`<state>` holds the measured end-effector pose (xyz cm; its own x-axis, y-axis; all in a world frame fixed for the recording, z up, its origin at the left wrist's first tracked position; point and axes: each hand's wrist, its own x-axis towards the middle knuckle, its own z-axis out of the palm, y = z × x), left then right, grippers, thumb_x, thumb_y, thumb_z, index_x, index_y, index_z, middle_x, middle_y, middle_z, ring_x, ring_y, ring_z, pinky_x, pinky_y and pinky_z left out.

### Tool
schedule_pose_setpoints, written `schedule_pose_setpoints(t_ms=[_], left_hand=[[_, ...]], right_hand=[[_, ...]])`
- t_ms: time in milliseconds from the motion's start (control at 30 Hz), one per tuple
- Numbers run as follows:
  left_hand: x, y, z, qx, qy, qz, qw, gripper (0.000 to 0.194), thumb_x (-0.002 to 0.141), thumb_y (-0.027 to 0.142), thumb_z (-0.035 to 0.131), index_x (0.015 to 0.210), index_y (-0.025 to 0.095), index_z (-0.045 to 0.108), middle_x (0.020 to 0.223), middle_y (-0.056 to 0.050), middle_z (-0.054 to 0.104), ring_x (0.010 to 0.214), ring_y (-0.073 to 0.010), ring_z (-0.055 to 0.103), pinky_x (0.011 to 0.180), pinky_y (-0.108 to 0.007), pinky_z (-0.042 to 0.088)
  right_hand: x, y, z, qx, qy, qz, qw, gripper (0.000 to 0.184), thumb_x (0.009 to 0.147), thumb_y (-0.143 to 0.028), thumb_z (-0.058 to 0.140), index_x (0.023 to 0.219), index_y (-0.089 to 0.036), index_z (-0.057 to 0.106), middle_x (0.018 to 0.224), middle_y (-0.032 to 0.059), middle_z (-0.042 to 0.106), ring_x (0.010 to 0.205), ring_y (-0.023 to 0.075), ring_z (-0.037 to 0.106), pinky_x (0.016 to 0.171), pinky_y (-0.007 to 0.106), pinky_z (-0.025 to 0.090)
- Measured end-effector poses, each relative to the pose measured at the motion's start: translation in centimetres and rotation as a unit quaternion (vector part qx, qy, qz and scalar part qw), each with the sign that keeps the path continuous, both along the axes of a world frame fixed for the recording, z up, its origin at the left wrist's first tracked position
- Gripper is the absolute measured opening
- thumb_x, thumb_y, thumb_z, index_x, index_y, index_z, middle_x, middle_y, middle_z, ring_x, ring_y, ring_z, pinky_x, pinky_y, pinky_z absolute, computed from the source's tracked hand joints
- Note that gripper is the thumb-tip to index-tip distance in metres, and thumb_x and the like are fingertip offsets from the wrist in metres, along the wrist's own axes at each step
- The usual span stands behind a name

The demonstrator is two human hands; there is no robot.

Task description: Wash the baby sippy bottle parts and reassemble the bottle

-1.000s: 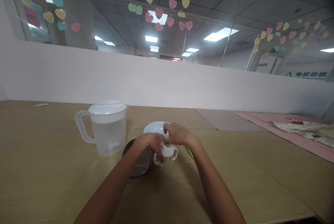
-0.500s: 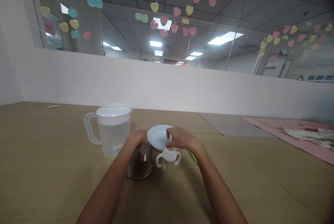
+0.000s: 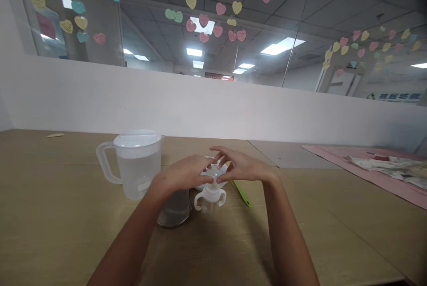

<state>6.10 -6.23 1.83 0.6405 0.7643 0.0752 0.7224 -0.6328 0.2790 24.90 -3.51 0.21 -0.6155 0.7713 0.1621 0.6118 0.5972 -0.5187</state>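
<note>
A clear baby bottle [image 3: 210,209] with a white collar and two white side handles stands upright on the table. Over its top is a clear, dome-like cap [image 3: 215,172], partly hidden by fingers. My left hand [image 3: 187,172] curls around the cap's left side, thumb and fingertips at it. From the right, my right hand [image 3: 245,166] arches over it with fingers apart; whether they touch the cap is hard to tell. Below my left wrist lies a dark metal tray [image 3: 175,210]. A white bowl [image 3: 200,187] sits behind the bottle, mostly covered by my hands.
A lidded translucent pitcher [image 3: 138,166] stands at the left. A green-handled utensil [image 3: 243,195] lies right of the bottle. Farther right, a pink cloth [image 3: 363,172] carries crumpled fabric. A white wall [image 3: 200,108] bounds the table's back.
My left hand has brought the clear cap from above the tray to the bottle top. My right hand, earlier pinched at the bottle top, has risen and spread its fingers.
</note>
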Motion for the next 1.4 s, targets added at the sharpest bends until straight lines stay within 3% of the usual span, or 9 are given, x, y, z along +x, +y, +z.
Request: schedule_pose_setpoints(t_ms=[100, 233, 500, 700, 933, 1200, 1300, 1400], left_hand=[[0.7, 0.9, -0.8, -0.015, 0.034, -0.002, 0.999, 0.033, 0.072, 0.033, 0.054, 0.102, 0.019, 0.054, 0.095, -0.002, 0.061, 0.082, -0.0176, 0.056, 0.066, -0.023, 0.039], [0.8, 2.3, -1.8, -0.036, 0.047, 0.023, 0.998, 0.033, 0.071, 0.035, 0.054, 0.098, 0.017, 0.056, 0.093, -0.004, 0.061, 0.081, -0.0177, 0.057, 0.062, -0.022, 0.039], [0.3, 4.3, -3.0, -0.062, -0.014, -0.017, 0.998, 0.039, 0.065, 0.036, 0.059, 0.1, 0.019, 0.055, 0.098, -0.003, 0.061, 0.08, -0.0163, 0.058, 0.062, -0.021, 0.041], [0.4, 4.8, -3.0, -0.052, -0.021, -0.028, 0.998, 0.042, 0.061, 0.038, 0.062, 0.097, 0.018, 0.056, 0.092, -0.003, 0.063, 0.078, -0.016, 0.057, 0.061, -0.02, 0.041], [0.8, 4.3, -2.6, -0.04, -0.009, -0.017, 0.999, 0.03, 0.06, 0.032, 0.061, 0.086, 0.017, 0.058, 0.083, 0.0, 0.063, 0.07, -0.0139, 0.056, 0.055, -0.019, 0.038], [0.4, 4.7, -2.9, -0.061, -0.04, -0.021, 0.997, 0.037, 0.058, 0.03, 0.063, 0.093, 0.018, 0.058, 0.086, 0.0, 0.064, 0.074, -0.0147, 0.058, 0.058, -0.019, 0.04], [0.4, 5.2, -3.4, -0.089, -0.06, -0.03, 0.994, 0.039, 0.058, 0.03, 0.064, 0.095, 0.018, 0.058, 0.089, -0.001, 0.064, 0.076, -0.0154, 0.059, 0.059, -0.02, 0.042], [-0.4, 5.5, -3.6, -0.152, -0.083, -0.039, 0.984, 0.053, 0.058, 0.033, 0.066, 0.107, 0.017, 0.053, 0.098, -0.005, 0.063, 0.085, -0.0178, 0.06, 0.066, -0.023, 0.045]], right_hand=[[-0.6, 0.6, -0.7, -0.018, -0.046, 0.011, 0.999, 0.087, 0.061, -0.033, 0.07, 0.133, -0.023, 0.023, 0.103, 0.0054, 0.057, 0.085, 0.0144, 0.055, 0.072, 0.027, 0.045], [-1.3, 1.6, -1.3, -0.01, -0.08, 0.018, 0.997, 0.08, 0.06, -0.026, 0.07, 0.13, -0.022, 0.031, 0.098, 0.0044, 0.059, 0.083, 0.0152, 0.055, 0.071, 0.027, 0.043], [-1.1, 2.3, -1.4, -0.028, -0.086, 0.002, 0.996, 0.064, 0.057, -0.03, 0.071, 0.115, -0.023, 0.046, 0.087, 0.0012, 0.059, 0.073, 0.014, 0.055, 0.06, 0.023, 0.041], [-1.2, 2.7, -1.5, -0.03, -0.097, -0.006, 0.995, 0.061, 0.055, -0.033, 0.072, 0.11, -0.022, 0.048, 0.084, 0.0, 0.058, 0.071, 0.0132, 0.055, 0.057, 0.022, 0.04], [-1.6, 2.2, -1.2, -0.004, -0.113, -0.015, 0.993, 0.06, 0.055, -0.029, 0.071, 0.11, -0.021, 0.048, 0.084, 0.0006, 0.059, 0.074, 0.0143, 0.055, 0.058, 0.023, 0.039], [-1.8, 1.9, -1.3, 0.002, -0.124, -0.023, 0.992, 0.059, 0.055, -0.028, 0.071, 0.109, -0.022, 0.047, 0.085, 0.0004, 0.059, 0.074, 0.0139, 0.055, 0.058, 0.022, 0.04], [-2.0, 1.9, -1.3, 0.003, -0.124, -0.026, 0.992, 0.057, 0.055, -0.03, 0.071, 0.108, -0.022, 0.049, 0.085, 0.001, 0.06, 0.074, 0.0146, 0.056, 0.058, 0.022, 0.04], [-1.4, 2.1, -1.3, -0.033, -0.09, -0.003, 0.995, 0.07, 0.054, -0.034, 0.073, 0.117, -0.023, 0.045, 0.09, 0.0023, 0.061, 0.08, 0.016, 0.057, 0.062, 0.024, 0.043]])
